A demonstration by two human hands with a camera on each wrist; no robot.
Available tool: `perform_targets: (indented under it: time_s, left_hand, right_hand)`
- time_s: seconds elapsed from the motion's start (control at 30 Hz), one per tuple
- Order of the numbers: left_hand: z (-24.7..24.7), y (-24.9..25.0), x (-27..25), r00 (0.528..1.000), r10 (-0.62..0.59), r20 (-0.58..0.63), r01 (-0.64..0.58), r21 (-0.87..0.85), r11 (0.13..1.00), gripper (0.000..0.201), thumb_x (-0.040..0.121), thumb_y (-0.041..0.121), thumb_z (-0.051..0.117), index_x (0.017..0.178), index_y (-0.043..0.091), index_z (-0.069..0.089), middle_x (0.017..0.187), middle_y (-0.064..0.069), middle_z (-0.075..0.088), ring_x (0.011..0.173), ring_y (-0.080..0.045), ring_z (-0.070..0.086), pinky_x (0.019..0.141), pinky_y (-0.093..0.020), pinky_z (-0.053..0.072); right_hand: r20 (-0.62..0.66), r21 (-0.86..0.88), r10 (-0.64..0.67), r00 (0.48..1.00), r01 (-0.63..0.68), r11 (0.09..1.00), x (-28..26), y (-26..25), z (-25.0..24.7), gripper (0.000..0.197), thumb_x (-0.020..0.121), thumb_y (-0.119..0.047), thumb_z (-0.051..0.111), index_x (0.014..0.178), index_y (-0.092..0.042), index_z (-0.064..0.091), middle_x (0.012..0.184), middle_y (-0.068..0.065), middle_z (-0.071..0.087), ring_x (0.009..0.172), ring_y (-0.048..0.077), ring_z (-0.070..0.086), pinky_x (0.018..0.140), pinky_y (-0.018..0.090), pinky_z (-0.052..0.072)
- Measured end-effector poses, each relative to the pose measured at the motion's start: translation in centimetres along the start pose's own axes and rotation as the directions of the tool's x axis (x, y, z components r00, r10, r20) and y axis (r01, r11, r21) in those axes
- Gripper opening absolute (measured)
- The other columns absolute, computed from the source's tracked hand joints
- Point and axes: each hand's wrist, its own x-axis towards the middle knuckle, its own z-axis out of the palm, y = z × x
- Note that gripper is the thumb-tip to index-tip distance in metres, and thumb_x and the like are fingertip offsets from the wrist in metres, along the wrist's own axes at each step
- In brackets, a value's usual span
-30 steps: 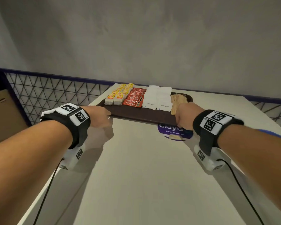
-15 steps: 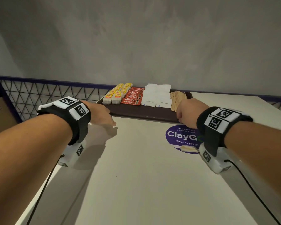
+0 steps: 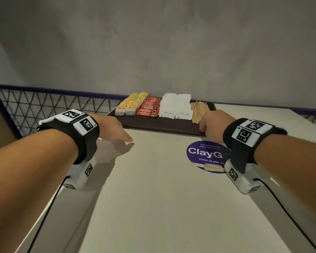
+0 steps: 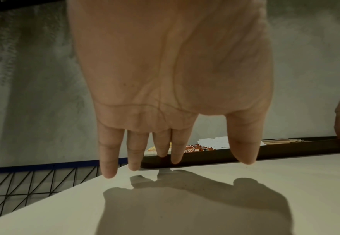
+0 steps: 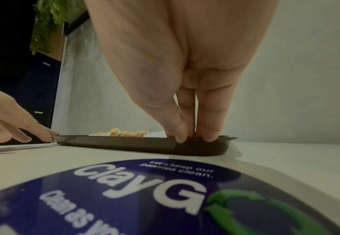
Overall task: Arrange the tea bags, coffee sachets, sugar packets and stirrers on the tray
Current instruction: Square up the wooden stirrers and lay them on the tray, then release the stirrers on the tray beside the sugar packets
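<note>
An office pantry. A round purple sticker (image 3: 207,156) at 4 o'clock on the white counter (image 3: 153,198) reads "Let's keep our pantries clean". Plain grey wall (image 3: 153,42) at 12 o'clock.

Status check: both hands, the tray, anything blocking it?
Left hand open, off the tray. Right hand pinching tray's near rim. Tea bags, coffee, sugar, stirrers lined up aboard. Nothing blocking.

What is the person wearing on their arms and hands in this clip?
Both forearms are bare, with no sleeves or gloves. Each wrist carries a wide black strap: the left wrist strap and right wrist strap have white panels printed with black square fiducial markers. Under each wrist hangs a white camera block, also marker-tagged, trailing a thin black cable.
</note>
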Motion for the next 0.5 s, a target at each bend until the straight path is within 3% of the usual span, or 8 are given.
perform_targets:
  time_s: [0.17, 0.27, 0.37, 0.5]
  left_hand:
    - [0.3, 0.4, -1.1, 0.999, 0.006, -0.050, -0.008, -0.037, 0.999, 0.076, 0.097, 0.065, 0.053, 0.155, 0.016, 0.043, 0.160, -0.005, 0.042, 0.144, -0.027, 0.042, 0.118, -0.038, 0.033]
    - [-0.5, 1.4, -3.7, 0.994, 0.069, -0.083, -0.071, -0.018, 0.997, 0.079, 0.095, 0.068, 0.055, 0.155, 0.019, 0.042, 0.152, -0.008, 0.050, 0.134, -0.027, 0.051, 0.112, -0.037, 0.040]
    - [-1.6, 2.3, -8.0, 0.979, 0.144, -0.146, -0.140, 0.039, 0.989, 0.079, 0.093, 0.073, 0.052, 0.157, 0.028, 0.039, 0.155, -0.004, 0.049, 0.139, -0.027, 0.047, 0.109, -0.035, 0.038]
    - [-1.2, 3.1, -15.1, 0.928, 0.320, -0.192, -0.310, 0.080, 0.947, 0.073, 0.092, 0.072, 0.053, 0.154, 0.032, 0.043, 0.154, 0.003, 0.050, 0.134, -0.020, 0.051, 0.110, -0.037, 0.043]
  right_hand:
    - [0.006, 0.165, -0.027, 1.000, 0.026, 0.986, -1.5, 0.7, -0.6, 0.031, 0.097, -0.012, 0.060, 0.126, -0.010, 0.069, 0.122, 0.008, 0.068, 0.109, 0.024, 0.061, 0.082, 0.029, 0.048]
    - [-0.013, 0.241, -0.031, 0.999, 0.034, 0.970, -3.8, 1.5, -2.6, 0.037, 0.093, -0.020, 0.069, 0.129, -0.014, 0.067, 0.127, 0.004, 0.066, 0.108, 0.023, 0.059, 0.084, 0.030, 0.045]
    - [0.006, 0.257, -0.014, 1.000, 0.012, 0.966, -7.1, 3.2, -5.7, 0.035, 0.093, -0.024, 0.070, 0.127, -0.018, 0.067, 0.125, 0.005, 0.066, 0.106, 0.024, 0.061, 0.087, 0.032, 0.050]
    - [0.056, 0.324, 0.022, 0.998, -0.039, 0.945, -13.3, 7.3, -9.6, 0.028, 0.092, -0.017, 0.071, 0.120, -0.014, 0.068, 0.112, 0.013, 0.070, 0.086, 0.020, 0.065, 0.069, 0.027, 0.055]
